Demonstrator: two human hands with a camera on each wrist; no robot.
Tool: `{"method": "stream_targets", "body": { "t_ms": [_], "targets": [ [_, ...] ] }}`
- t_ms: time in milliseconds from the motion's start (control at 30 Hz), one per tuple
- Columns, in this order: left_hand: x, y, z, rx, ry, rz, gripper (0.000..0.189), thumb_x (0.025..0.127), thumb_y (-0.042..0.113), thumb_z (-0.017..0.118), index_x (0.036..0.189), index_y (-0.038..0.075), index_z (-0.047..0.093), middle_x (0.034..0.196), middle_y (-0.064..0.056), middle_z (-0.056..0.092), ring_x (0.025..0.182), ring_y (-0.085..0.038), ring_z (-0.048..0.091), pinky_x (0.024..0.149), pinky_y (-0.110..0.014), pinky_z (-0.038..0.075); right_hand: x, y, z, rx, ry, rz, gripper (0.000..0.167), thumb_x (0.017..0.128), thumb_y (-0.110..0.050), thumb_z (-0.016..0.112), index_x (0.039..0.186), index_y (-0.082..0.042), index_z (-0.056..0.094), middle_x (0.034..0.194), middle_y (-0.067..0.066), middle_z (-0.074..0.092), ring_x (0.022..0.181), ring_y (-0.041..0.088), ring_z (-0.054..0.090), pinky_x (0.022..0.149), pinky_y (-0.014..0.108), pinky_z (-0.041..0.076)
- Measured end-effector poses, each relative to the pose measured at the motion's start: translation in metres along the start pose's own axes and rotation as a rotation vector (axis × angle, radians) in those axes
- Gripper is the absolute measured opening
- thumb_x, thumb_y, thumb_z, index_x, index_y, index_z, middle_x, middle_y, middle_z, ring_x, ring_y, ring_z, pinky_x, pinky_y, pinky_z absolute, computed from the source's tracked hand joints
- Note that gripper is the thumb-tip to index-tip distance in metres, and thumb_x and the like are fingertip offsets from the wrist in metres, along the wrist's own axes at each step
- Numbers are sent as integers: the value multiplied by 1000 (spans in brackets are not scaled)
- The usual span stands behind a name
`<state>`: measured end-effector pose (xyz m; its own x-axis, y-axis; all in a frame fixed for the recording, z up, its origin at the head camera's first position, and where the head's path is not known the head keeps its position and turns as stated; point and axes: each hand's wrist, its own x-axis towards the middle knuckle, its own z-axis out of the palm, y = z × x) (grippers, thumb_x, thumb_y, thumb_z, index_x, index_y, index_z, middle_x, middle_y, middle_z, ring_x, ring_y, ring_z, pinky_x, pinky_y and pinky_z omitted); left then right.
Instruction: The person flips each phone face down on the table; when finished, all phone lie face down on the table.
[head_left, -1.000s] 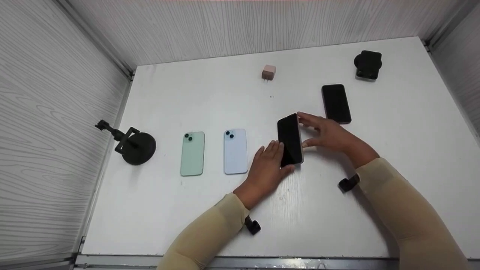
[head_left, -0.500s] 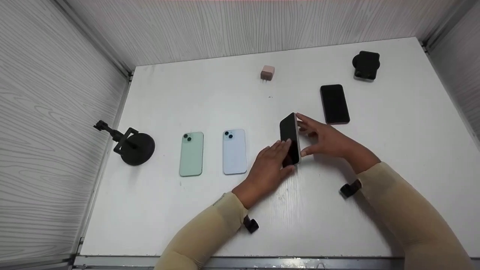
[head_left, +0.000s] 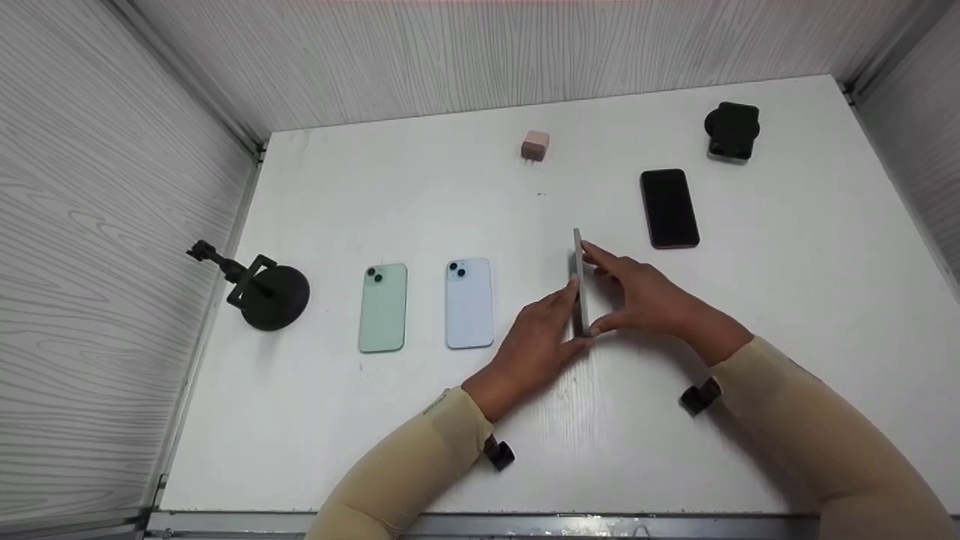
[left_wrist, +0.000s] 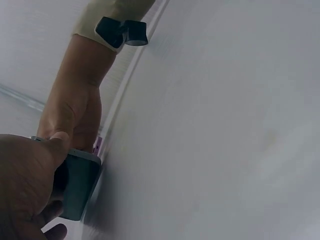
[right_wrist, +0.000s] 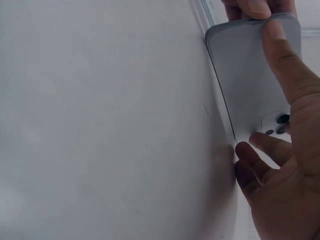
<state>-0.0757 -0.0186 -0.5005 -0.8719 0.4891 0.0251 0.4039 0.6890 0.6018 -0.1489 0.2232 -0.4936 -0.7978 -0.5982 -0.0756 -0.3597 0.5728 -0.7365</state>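
A silvery-grey smartphone (head_left: 583,304) stands on its long side on the white table, seen nearly edge-on in the head view. My left hand (head_left: 525,352) holds it from the screen side, thumb at the near end. From the back side my right hand (head_left: 649,300) steadies it, thumb by the near end and fingers toward the far end. In the right wrist view that thumb lies over the plain back (right_wrist: 240,65), with fingertips close to the camera lenses. The dark screen (left_wrist: 80,182) faces the left hand in the left wrist view, partly hidden by its fingers.
Left of the hands lie a pale blue phone (head_left: 470,304) and a green phone (head_left: 383,307), backs up. A black stand (head_left: 274,296) is farther left. Behind are a pink charger plug (head_left: 535,145), a black-screened phone (head_left: 670,208) and a black device (head_left: 733,131).
The phone has been turned from a tilt showing its screen to upright on its long side. The right thumb has shifted toward the near end; the left hand stays on the screen side.
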Motion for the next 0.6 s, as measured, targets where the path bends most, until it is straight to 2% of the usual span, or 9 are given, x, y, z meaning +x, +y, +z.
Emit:
{"method": "stream_targets", "body": {
  "t_ms": [200, 333, 467, 600],
  "targets": [
    [-5, -2, -3, -28, -4, 16, 97, 106, 41, 73, 175, 5, 16, 174, -12, 42, 158, -29, 47, 131, -45, 39, -6, -4, 7, -55, 15, 28, 136, 74, -39, 103, 177, -31, 16, 171, 13, 45, 151, 40, 47, 122, 60, 43],
    [-8, -3, -4, -46, 5, 34, 98, 104, 40, 75, 174, 3, 18, 174, -13, 41, 158, -28, 47, 131, -42, 40, -9, -1, 12, -71, 30, -11, 137, 70, -38, 105, 177, -24, 20, 167, 19, 47, 149, 42, 46, 122, 59, 42],
    [-13, -5, -5, -78, -10, 24, 98, 104, 40, 75, 175, 5, 17, 175, -12, 39, 159, -28, 45, 131, -40, 40, -12, 1, 17, -107, 41, -56, 136, 68, -45, 105, 175, -17, 27, 169, 16, 48, 147, 43, 46, 124, 59, 38],
    [-18, -4, -6, -98, -32, -3, 96, 105, 40, 74, 175, 6, 17, 177, -10, 36, 160, -28, 44, 131, -41, 39, -18, 0, 20, -133, 35, -34, 135, 67, -54, 103, 175, -20, 29, 170, 9, 49, 148, 41, 43, 123, 59, 39]
  ]
}}
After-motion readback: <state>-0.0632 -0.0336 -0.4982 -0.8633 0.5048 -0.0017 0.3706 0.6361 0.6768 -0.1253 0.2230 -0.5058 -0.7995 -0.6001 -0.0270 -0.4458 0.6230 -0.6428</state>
